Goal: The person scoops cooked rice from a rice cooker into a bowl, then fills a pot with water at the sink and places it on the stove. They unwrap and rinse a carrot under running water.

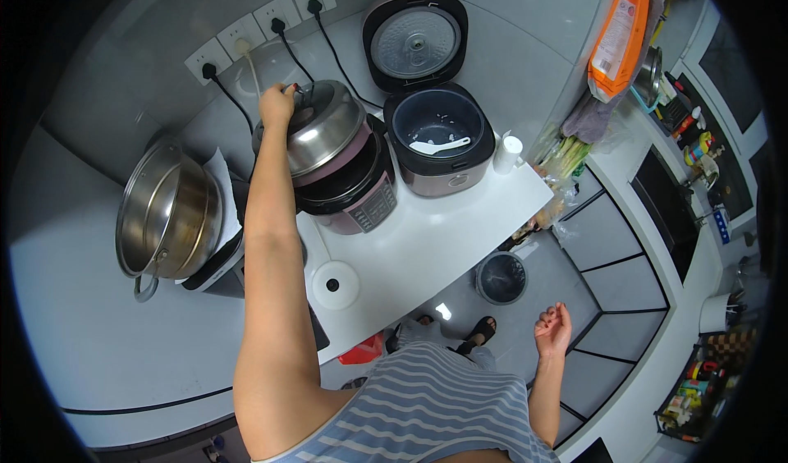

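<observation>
My left hand (279, 103) is closed on the rim of a stainless steel pot lid (329, 140) or its handle; the exact grip is hard to see. The lid rests at a tilt over the raised pink lid of an electric pressure cooker (363, 207). Beside it, a rice cooker (443, 173) stands with its lid (417, 41) up; a white rice paddle (440, 146) and some rice grains lie in its dark inner pot. My right hand (553, 330) hangs over the floor at the right, fingers curled and holding nothing.
A large steel pot (169, 217) sits on an appliance at the left. A white round lid (335, 285) lies on the white counter (400, 260). A white cylinder (508, 155) stands near the corner. Cords run to wall sockets (241, 37). A bin (502, 277) is on the floor.
</observation>
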Demonstrator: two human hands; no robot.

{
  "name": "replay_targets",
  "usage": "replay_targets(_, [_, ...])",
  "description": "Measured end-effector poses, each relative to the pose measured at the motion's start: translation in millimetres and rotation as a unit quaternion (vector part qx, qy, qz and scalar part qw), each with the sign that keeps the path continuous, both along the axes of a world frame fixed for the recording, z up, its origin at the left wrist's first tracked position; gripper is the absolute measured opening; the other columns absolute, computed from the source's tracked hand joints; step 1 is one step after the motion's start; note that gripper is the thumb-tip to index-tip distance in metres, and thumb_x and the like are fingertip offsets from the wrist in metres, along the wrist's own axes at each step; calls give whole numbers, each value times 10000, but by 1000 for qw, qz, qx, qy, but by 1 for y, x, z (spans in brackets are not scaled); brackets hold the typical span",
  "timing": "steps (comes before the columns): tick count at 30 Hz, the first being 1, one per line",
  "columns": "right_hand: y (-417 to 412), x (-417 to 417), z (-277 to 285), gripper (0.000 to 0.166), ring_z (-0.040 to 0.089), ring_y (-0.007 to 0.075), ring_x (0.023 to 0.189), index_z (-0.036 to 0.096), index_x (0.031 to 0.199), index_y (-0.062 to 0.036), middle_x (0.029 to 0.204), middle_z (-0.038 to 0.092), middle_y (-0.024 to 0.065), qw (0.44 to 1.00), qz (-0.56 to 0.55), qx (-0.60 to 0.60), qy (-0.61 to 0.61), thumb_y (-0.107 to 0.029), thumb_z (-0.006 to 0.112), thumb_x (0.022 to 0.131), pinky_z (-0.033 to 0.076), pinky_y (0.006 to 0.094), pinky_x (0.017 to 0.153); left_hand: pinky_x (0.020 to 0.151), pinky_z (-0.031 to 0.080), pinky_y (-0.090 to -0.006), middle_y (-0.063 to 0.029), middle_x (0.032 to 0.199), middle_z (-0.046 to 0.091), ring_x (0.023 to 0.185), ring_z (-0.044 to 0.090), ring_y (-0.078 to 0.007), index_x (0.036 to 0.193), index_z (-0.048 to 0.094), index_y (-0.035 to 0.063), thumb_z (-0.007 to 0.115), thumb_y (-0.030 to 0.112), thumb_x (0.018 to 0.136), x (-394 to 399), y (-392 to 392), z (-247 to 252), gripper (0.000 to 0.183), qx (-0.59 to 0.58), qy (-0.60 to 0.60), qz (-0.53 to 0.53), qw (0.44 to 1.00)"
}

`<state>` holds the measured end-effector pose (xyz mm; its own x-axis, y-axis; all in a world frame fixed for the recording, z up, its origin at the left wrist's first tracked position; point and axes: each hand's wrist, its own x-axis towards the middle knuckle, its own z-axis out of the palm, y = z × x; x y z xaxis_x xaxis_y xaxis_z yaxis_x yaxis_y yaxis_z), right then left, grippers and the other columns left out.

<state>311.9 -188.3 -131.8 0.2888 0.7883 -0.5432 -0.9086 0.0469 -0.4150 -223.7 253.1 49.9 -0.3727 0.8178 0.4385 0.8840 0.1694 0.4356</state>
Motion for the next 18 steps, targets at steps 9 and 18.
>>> replay_targets(9, [93,-78,36,89,414,94,556,544,896,-100,678,478,-6,970,237,56,-2,-176,498,904,331,213,471,886,428,-371,-148,1103,571,1035,542,-324,1094,622,54,641,271,793,2,-110,49,372,198,46,-106,973])
replay_targets(18, [147,-195,82,99,409,97,579,518,882,-94,680,480,-8,842,520,144,5,-184,483,903,318,218,470,891,387,-393,-163,1078,492,1075,442,-290,1200,511,-13,700,302,772,-87,-370,56,564,401,53,408,819])
